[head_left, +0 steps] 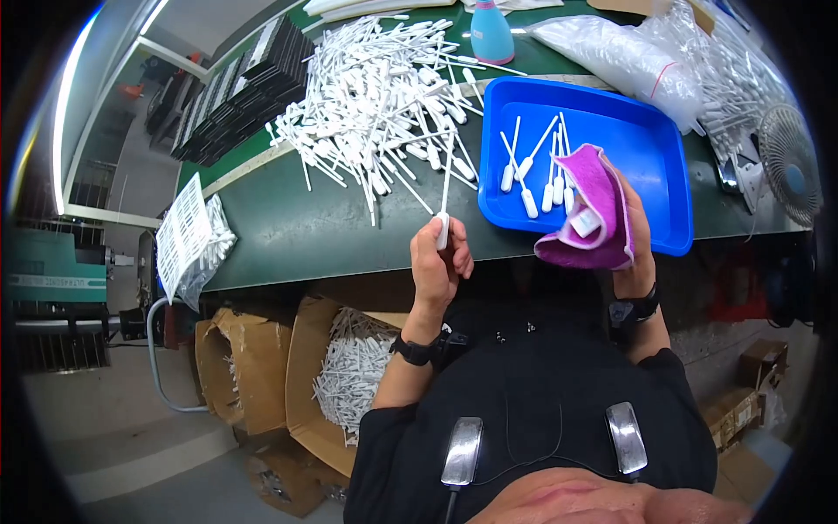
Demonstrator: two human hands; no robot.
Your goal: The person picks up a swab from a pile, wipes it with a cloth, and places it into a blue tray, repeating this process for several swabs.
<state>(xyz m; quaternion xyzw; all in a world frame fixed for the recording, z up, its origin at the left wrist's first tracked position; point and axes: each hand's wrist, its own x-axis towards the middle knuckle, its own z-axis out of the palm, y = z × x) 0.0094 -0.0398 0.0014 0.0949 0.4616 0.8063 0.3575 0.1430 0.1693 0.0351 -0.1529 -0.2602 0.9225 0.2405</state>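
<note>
Near the table's front edge, my left hand (435, 262) pinches a white plastic dropper (443, 229) by its bulb, its thin stem pointing up and away. Fingers of my right hand (642, 231) are closed round a folded magenta cloth (602, 188) with a pale edge and a white label. The cloth is over the near part of a blue tray (674, 179). Several more droppers (529, 204) lie in that tray, some partly behind the cloth. Beyond my left hand a large loose heap of droppers (375, 96) spreads over the green tabletop.
Black stacked trays (240, 92) stand at the far left, a blue bottle (492, 37) at the back. Clear plastic bags (620, 61) and a fan (790, 162) are on the right. A bag of droppers (218, 249) sits at the left edge; below is a cardboard box (304, 384) holding similar pieces.
</note>
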